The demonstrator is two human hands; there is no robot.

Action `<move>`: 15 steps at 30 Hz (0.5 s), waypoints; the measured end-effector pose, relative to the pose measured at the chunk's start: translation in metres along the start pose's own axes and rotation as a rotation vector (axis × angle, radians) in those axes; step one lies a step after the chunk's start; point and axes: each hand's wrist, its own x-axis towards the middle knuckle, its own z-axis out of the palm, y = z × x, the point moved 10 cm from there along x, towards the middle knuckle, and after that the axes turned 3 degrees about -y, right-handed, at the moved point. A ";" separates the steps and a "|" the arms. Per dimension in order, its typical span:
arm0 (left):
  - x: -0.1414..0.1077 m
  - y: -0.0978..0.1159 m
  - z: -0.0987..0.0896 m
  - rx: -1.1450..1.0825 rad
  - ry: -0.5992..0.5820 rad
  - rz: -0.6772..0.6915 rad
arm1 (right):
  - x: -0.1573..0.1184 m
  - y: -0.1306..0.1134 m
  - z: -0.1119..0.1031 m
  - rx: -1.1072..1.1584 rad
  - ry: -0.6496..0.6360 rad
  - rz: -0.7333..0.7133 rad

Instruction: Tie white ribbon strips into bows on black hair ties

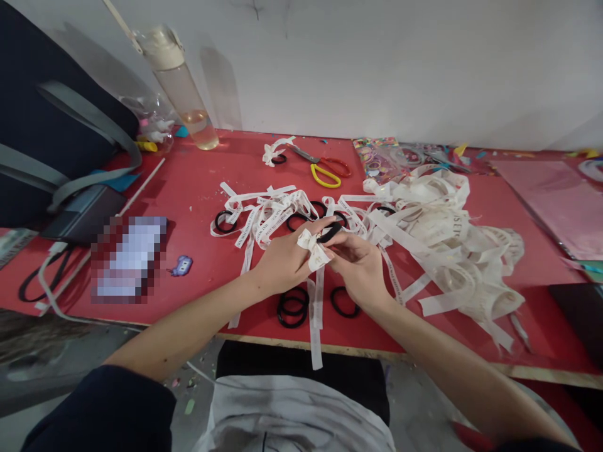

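Above the middle of the red table, my left hand (282, 260) pinches a white ribbon bow (313, 250) whose long tails (316, 326) hang past the table's front edge. My right hand (360, 263) is closed on the black hair tie (330, 233) that the bow is attached to; the fingertips of both hands nearly meet there. Below the hands lie several loose black hair ties (293, 307). Behind them are printed white ribbon strips (271, 213), some looped around more hair ties. How the knot runs is hidden by my fingers.
At the right lies a big heap of white ribbon (452, 245). Scissors (325, 169) and a finished-looking bow tie (274, 152) are at the back. A bottle (186, 88), a phone (129, 257), a small purple charm (181, 265) and a dark bag (56, 107) stand or lie left.
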 end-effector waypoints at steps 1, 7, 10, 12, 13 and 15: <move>0.000 0.000 -0.001 0.041 -0.004 0.004 | 0.000 0.006 0.000 0.064 0.009 0.039; 0.003 0.001 -0.005 0.201 0.010 0.050 | -0.003 0.030 0.006 0.368 0.061 0.358; 0.003 -0.004 -0.002 0.081 0.001 0.057 | -0.005 0.034 0.012 0.473 0.049 0.464; 0.003 -0.007 0.000 -0.083 0.005 0.071 | -0.005 0.034 0.016 0.503 0.005 0.475; 0.003 -0.009 0.002 -0.166 0.006 0.076 | -0.004 0.033 0.017 0.499 -0.013 0.466; 0.004 -0.013 0.005 -0.311 0.005 0.063 | -0.003 0.032 0.016 0.471 -0.025 0.432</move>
